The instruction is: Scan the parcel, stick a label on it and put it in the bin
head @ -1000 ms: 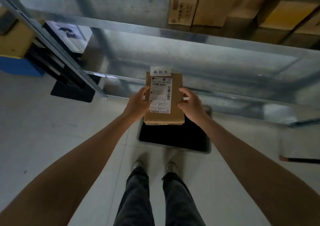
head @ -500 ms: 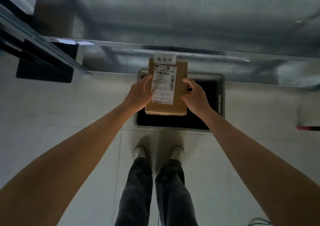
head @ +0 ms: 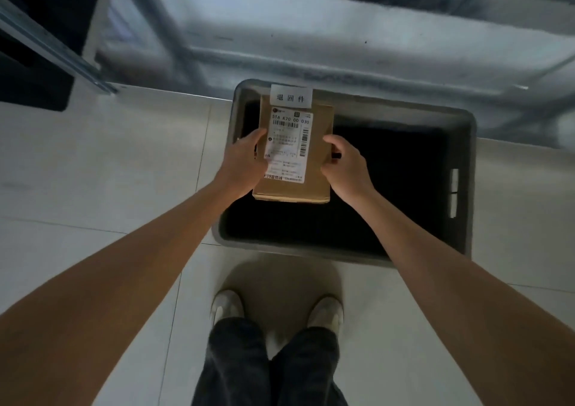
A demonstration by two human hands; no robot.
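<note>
A brown cardboard parcel point(head: 317, 169) carries a white shipping label with barcodes and a small white label point(head: 291, 96) sticking out over its far edge. My left hand point(head: 242, 159) grips its left side and my right hand point(head: 345, 164) grips its right side. I hold it flat, face up, above the left part of a grey plastic bin point(head: 465, 156) that stands on the floor. The bin's inside is dark and I cannot tell what lies in it.
Metal shelving point(head: 342, 38) runs across the back, just behind the bin. A dark box point(head: 34, 63) sits at the far left under a slanted metal rail. My feet point(head: 277, 309) stand on pale floor tiles right in front of the bin.
The view has tilted down and drawn closer; the whole bin now shows. The parcel, still held by both hands, has come lower over the bin's left part.
</note>
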